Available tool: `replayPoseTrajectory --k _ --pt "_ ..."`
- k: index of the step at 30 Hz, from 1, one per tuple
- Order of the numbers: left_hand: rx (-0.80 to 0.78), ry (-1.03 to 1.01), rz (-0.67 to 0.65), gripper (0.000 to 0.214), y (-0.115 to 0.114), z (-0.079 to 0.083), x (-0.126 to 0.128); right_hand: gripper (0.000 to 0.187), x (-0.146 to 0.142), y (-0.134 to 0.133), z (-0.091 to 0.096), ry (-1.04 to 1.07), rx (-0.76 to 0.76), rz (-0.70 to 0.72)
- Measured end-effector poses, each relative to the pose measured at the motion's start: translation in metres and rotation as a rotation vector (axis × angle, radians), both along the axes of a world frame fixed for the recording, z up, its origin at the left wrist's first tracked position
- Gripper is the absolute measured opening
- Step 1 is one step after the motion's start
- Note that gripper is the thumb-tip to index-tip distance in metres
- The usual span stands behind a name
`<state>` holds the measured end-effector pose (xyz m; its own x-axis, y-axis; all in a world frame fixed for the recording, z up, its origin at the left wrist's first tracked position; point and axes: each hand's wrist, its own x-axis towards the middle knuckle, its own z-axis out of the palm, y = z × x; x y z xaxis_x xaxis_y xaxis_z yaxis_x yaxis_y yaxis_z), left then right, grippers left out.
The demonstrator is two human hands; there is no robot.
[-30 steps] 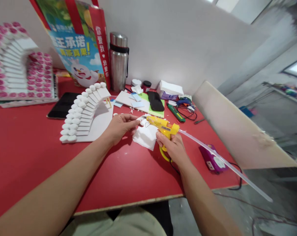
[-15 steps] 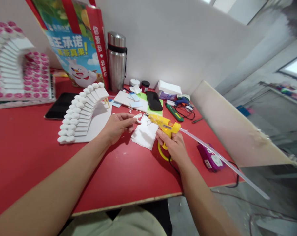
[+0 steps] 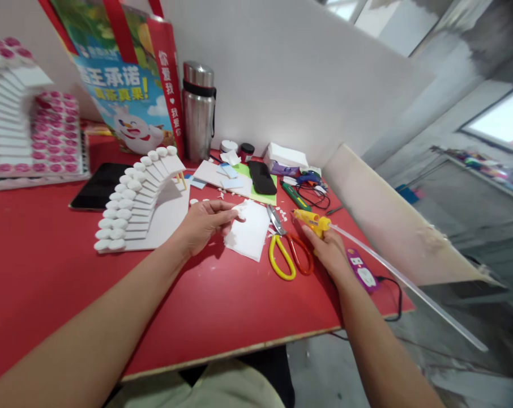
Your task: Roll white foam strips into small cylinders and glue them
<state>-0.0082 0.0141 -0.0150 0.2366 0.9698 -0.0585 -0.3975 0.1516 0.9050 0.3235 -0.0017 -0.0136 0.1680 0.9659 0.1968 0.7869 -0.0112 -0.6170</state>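
My left hand (image 3: 212,224) is closed, pinching a small white piece (image 3: 240,212) between thumb and fingers above a white sheet (image 3: 248,235). My right hand (image 3: 330,249) grips a yellow hot glue gun (image 3: 310,217) low over the table, its nozzle pointing left. From the back of the gun a long clear glue stick (image 3: 401,281) slants down past the table edge. Scissors (image 3: 285,238) with one yellow and one red handle lie between the sheet and my right hand. To the left stands a white model staircase (image 3: 144,198), edged with round white pieces.
A finished-looking pink and white staircase model (image 3: 18,124), a black tablet (image 3: 98,186), a printed bag (image 3: 120,85) and a steel flask (image 3: 198,110) stand left and behind. A green-handled tool (image 3: 296,195) and a purple power strip (image 3: 362,270) lie right. A board (image 3: 392,221) borders the right side.
My right hand has moved right with the glue gun, away from the white piece, uncovering the scissors. My left hand still pinches the piece, in nearly the same place.
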Motion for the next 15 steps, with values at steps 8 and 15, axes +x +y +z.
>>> replayPoseTrajectory --k 8,15 --pt "-0.019 -0.072 -0.062 0.024 -0.002 0.003 0.001 0.052 0.003 -0.003 0.001 -0.231 -0.080 -0.104" --pt "-0.037 -0.079 -0.086 0.025 -0.003 0.006 0.001 0.052 0.010 -0.016 -0.004 -0.334 -0.008 -0.044"
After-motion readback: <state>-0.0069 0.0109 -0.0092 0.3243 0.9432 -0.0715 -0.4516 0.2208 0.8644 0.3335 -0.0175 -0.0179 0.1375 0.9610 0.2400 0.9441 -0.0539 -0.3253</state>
